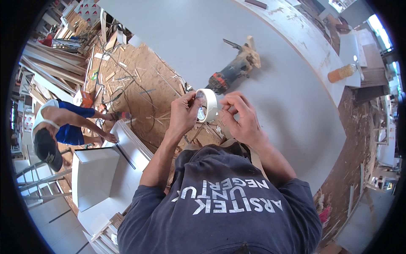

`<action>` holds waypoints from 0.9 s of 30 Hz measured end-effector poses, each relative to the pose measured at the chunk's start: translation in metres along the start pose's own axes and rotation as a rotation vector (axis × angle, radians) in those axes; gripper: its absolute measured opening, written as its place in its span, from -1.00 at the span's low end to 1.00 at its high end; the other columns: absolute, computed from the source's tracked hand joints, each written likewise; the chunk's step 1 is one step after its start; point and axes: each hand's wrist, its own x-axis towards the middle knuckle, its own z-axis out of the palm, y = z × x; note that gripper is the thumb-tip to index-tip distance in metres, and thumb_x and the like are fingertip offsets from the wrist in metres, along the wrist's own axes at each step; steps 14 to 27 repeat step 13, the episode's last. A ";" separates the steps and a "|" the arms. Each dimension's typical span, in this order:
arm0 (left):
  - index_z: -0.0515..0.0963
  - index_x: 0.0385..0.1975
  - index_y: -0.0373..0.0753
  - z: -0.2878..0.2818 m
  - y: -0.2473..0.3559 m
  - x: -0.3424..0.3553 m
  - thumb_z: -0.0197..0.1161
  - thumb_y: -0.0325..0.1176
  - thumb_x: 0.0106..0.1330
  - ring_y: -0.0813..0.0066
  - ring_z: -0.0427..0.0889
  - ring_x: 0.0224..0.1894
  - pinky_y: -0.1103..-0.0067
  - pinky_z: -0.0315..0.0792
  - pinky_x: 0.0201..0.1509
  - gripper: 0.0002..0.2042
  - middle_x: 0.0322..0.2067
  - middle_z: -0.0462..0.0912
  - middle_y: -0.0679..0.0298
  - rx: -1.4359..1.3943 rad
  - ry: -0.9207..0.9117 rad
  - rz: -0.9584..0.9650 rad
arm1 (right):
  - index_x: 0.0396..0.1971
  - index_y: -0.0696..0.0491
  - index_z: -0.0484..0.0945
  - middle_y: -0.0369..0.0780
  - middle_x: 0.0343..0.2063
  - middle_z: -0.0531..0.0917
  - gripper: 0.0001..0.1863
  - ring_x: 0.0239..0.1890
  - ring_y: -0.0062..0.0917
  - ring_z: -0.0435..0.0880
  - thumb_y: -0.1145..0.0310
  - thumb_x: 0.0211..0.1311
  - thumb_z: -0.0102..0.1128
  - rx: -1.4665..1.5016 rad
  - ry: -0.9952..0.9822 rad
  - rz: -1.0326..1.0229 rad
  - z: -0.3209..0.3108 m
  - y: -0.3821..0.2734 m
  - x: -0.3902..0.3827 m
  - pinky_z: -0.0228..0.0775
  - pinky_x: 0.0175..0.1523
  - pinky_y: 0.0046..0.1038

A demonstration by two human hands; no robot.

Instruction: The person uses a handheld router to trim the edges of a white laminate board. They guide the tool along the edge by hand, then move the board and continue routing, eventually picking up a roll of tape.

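My left hand (184,113) is closed on a roll of cream masking tape (212,106), with fingers through its open core and the roll standing on edge. Close to the roll's right side, my right hand (243,119) has its fingers curled in a pinch. Anything between those fingertips is too small to make out. Just beyond both hands, a dark handheld power tool (230,75) with a red-orange band lies on a large grey panel (292,110).
At left, a co-worker (63,122) bends over a white cabinet piece (95,173), holding a power tool (120,115). Cables and wood scraps litter the brown floor (144,76). A bottle with amber contents (341,73) lies at the right on a pale board.
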 end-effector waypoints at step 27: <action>0.69 -0.06 -0.26 0.093 0.009 -0.013 0.24 -0.40 0.45 0.69 0.49 -0.42 0.61 0.42 -0.34 -0.82 -0.48 0.64 0.34 0.043 -0.087 -0.154 | -0.21 0.10 0.40 -0.10 -0.32 0.50 -0.84 -0.35 -0.20 0.55 0.51 0.29 0.19 -0.065 -0.079 -0.159 -0.079 0.039 -0.044 0.40 -0.25 -0.24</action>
